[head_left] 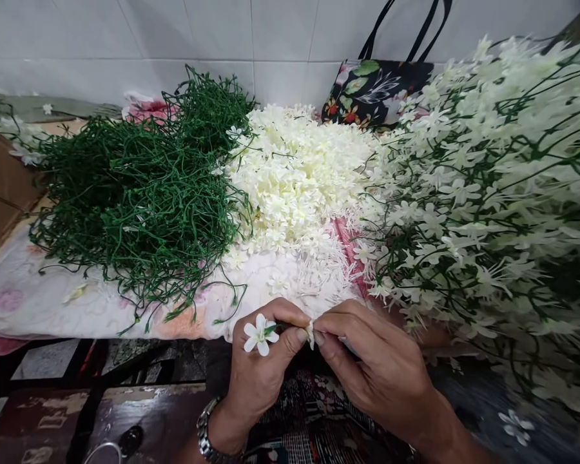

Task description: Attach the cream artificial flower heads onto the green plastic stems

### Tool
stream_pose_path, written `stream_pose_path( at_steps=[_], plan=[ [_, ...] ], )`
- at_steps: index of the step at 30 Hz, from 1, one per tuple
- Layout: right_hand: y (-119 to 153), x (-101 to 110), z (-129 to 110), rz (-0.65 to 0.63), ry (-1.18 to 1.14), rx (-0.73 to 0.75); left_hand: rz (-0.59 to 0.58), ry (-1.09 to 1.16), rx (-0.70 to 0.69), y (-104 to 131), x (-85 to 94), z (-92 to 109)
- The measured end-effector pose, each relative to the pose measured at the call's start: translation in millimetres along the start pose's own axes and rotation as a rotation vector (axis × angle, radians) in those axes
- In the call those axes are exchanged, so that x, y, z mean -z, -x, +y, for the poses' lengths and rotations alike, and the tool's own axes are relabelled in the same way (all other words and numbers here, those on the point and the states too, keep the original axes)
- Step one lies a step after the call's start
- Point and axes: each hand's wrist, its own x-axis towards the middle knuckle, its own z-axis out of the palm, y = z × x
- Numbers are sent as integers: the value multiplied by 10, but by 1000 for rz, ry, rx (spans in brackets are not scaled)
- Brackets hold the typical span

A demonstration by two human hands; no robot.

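My left hand (pixel 265 354), with a metal watch at the wrist, pinches a green plastic flower stem between thumb and forefinger. On that stem a white artificial flower (pixel 261 334) rests against the back of the fingers. Fingertip to fingertip with it, my right hand (pixel 372 361) pinches a small white blossom (pixel 310 334) at the stem's other end. The fingers partly cover this blossom, so how it sits on the stem cannot be seen. Beyond my hands lie a heap of green stems (pixel 149 193) and a heap of loose white blossoms (pixel 290 174).
Finished-looking white flower sprays (pixel 464 212) are piled high on the right. A floral cloth (pixel 96 309) covers the work surface. Against the tiled wall (pixel 212 32) stands a black floral bag (pixel 377 93). A cardboard box (pixel 4 180) is at the left edge.
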Motion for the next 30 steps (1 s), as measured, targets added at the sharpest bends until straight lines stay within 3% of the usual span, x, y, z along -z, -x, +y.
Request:
stream_pose_path(
  at_steps=[6, 13, 18, 25, 30],
  plan=[
    [17, -93, 46, 60, -16, -11, 17, -56, -14, 34, 30, -29],
    [53, -55, 113, 100, -153, -210, -164, 48, 31, 11, 48, 77],
    [111, -47, 115, 109, -199, -241, -94, -47, -6, 23, 82, 61],
    [56, 6, -5, 86, -269, -166, -4, -359, -63, 39, 30, 158],
    [6, 33, -44, 48, -203, -76, -83, -616, -297, 69, 54, 159]
  ],
)
